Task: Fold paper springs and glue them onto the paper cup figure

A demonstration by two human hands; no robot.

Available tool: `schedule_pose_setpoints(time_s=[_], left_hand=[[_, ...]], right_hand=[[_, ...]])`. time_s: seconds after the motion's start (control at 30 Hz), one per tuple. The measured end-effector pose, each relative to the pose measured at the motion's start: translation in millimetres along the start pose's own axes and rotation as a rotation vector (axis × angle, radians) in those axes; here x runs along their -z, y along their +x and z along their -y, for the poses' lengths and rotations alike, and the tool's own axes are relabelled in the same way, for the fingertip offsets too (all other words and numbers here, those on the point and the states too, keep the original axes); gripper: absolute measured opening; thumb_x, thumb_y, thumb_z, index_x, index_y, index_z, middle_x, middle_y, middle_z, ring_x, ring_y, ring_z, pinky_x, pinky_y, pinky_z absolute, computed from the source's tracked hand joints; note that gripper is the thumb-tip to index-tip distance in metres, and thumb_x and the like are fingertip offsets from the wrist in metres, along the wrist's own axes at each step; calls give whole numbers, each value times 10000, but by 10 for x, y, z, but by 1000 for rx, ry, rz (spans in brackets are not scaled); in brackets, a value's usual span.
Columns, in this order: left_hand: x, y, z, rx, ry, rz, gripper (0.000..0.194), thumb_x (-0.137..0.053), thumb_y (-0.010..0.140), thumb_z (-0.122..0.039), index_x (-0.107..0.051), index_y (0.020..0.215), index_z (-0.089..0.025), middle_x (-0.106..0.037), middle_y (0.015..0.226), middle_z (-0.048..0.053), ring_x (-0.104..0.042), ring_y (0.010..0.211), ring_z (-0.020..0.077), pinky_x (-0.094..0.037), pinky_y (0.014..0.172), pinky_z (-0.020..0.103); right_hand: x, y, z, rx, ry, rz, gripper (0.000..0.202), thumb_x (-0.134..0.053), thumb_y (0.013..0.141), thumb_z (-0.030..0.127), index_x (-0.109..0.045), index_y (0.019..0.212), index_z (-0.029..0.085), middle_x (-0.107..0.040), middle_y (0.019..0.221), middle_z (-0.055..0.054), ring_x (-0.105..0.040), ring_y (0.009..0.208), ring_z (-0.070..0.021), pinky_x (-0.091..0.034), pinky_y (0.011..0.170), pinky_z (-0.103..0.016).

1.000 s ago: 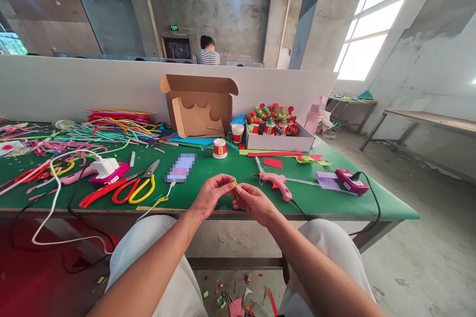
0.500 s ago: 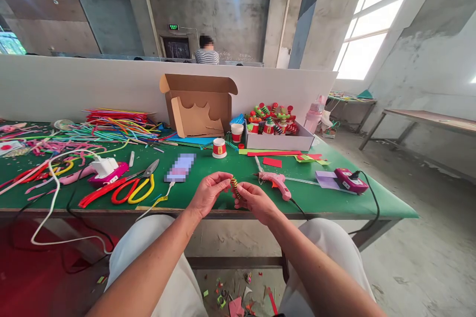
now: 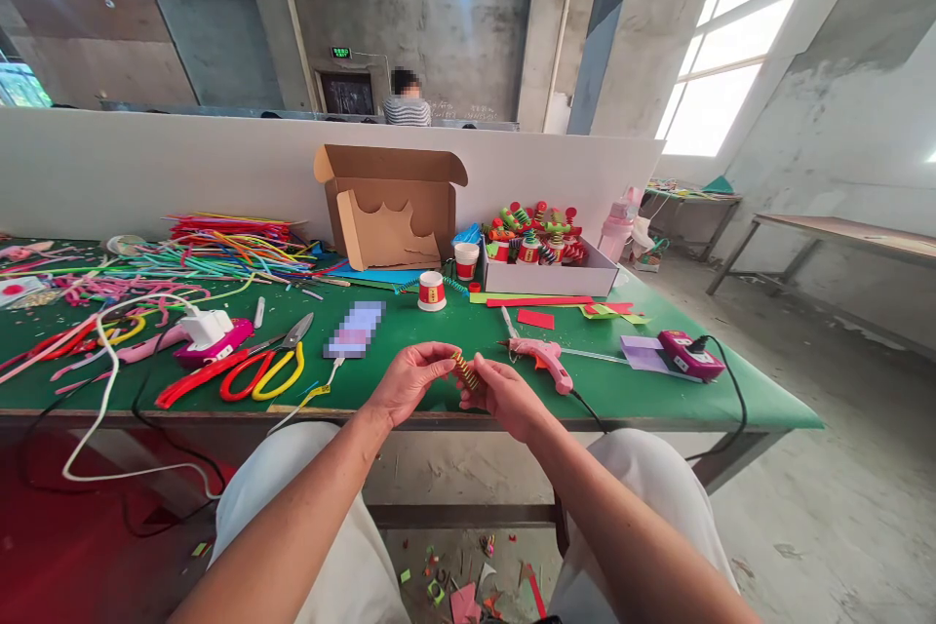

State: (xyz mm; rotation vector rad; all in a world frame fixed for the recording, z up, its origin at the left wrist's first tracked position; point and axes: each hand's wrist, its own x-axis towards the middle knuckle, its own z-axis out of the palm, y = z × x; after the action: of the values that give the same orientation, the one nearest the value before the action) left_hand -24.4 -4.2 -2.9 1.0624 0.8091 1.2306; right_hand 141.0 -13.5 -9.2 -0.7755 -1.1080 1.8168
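Note:
Between my hands is a small folded paper spring (image 3: 466, 371) with yellowish and dark bands, held slanting above the table's front edge. My left hand (image 3: 416, 375) pinches its upper left end between thumb and fingers. My right hand (image 3: 501, 392) is closed on its lower right part, and the fingers hide some of it. Just beyond stands an upside-down red and white paper cup (image 3: 431, 292) with teal coiled strips on both sides. A pink glue gun (image 3: 541, 358) lies to the right of my right hand.
On the green table (image 3: 409, 322) are scissors (image 3: 274, 361), a phone (image 3: 355, 330), a pile of coloured pipe cleaners (image 3: 234, 249), an open cardboard box (image 3: 391, 205) and a box of finished cup figures (image 3: 548, 278). Power blocks with cords (image 3: 691, 356) sit at both sides.
The paper spring has tilted further to a slant and shows more of its folds. My right fingers have shifted slightly up along it; the left hand stays nearly in place.

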Motion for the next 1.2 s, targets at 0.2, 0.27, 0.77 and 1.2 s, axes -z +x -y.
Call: schedule_pose_setpoints(time_s=[0.2, 0.27, 0.77, 1.2], left_hand=[[46, 26, -31, -3, -81, -43, 311, -871, 515, -263, -756, 782, -151, -687, 730, 31, -531, 634, 98, -414, 625, 248], [44, 27, -45, -3, -82, -54, 319, -875, 504, -263, -759, 776, -145, -687, 721, 32, -522, 612, 92, -417, 614, 247], [179, 49, -81, -71, -68, -122, 300, -863, 519, -228, -759, 791, -158, -711, 761, 45, -576, 640, 116, -476, 623, 261], [178, 64, -47, -54, -86, -98, 311, -863, 534, -251, -759, 811, -156, -721, 780, 52, -599, 653, 123, -489, 655, 273]], right_hand=[[40, 5, 72, -122, 94, 8, 475, -533, 858, 582, -652, 845, 122, -692, 723, -78, -642, 608, -143, -521, 693, -311], [46, -5, 69, -88, 65, 16, 401, -651, 801, 526, -652, 841, 127, -703, 737, -70, -651, 618, -136, -521, 690, -295], [809, -180, 724, 297, -846, -616, 432, -600, 725, 623, -582, 704, 192, -592, 590, 6, -499, 513, -120, -380, 509, -253], [1034, -288, 600, -112, -1186, -601, 282, -650, 675, 263, -418, 519, 224, -537, 431, 31, -452, 458, -126, -299, 477, -254]])
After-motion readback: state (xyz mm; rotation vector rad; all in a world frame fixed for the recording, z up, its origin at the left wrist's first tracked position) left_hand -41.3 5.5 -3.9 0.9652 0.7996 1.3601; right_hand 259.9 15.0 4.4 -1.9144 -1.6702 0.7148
